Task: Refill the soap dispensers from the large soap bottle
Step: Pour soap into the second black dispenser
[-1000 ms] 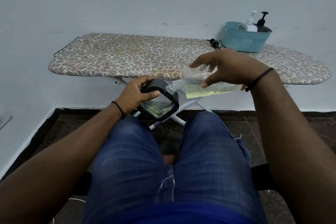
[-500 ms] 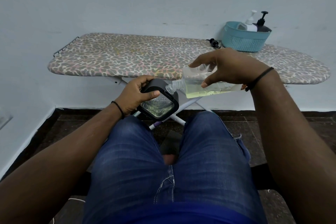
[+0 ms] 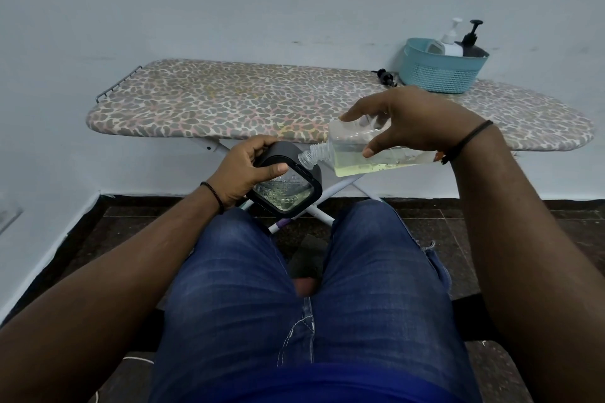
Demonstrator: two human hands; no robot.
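I am gripping the dispenser [image 3: 284,188] in my left hand [image 3: 244,170] over my knees and tipping the bottle [image 3: 366,154], clasped in my right hand [image 3: 412,121], nearly level, its neck pointing left at the dispenser's rim.

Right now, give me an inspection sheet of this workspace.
Surface: ironing board with a spotted cover, standing along the wall.
Job's things: clear soap bottle tipped sideways, uncapped mouth at the rim of the open black dispenser; yellowish soap inside the bottle.
Clutter: teal basket holding a white pump bottle and a dark pump bottle; loose black pump head beside it.
Hands: left hand grips the dispenser; right hand holds the bottle.
Cables: nothing seen.
Surroundings: pale wall, dark tiled floor, the person's jeans.
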